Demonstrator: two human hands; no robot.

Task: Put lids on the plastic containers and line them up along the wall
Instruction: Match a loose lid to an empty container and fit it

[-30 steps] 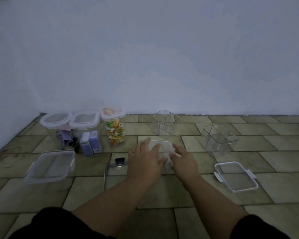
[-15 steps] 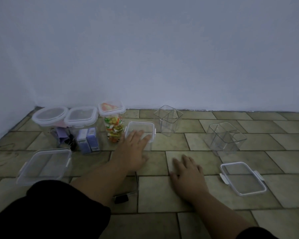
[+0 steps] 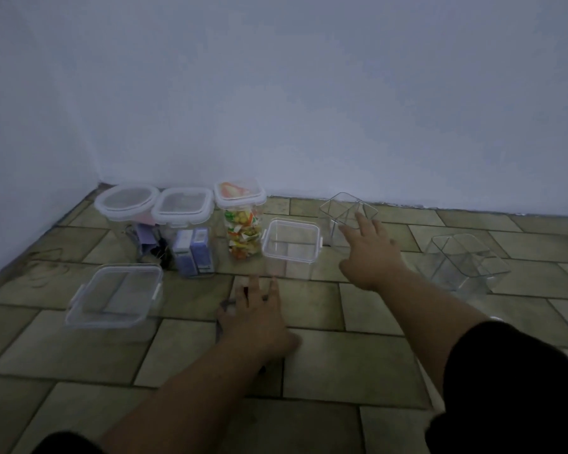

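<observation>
Clear plastic containers are standing in a row on the floor (image 3: 351,362) at the foot of the wall (image 3: 309,109), starting near the floor's far left corner: a round-lidded container (image 3: 127,204), a square-lidded container (image 3: 182,206) holding purple boxes, then a tall lidded container (image 3: 241,224) packed with bright wrapped sweets. Just beside the tall one, a little nearer the camera, an empty lidded container (image 3: 291,240) is sitting. Further right along the wall an open divided container (image 3: 336,209) is standing upright. A second open container (image 3: 466,260) is sitting well apart to the right, away from the wall. A wide clipped container (image 3: 115,294) is lying in front of the row's left end.

The right hand (image 3: 369,253) is hovering with fingers straight and spread, released, its fingertips overlapping the rim of the open divided container; whether they are touching it cannot be told. The left hand (image 3: 256,319) is lying flat and released on the floor in front of the empty lidded container, partly covering a dark-edged object (image 3: 222,309) too hidden to identify.
</observation>
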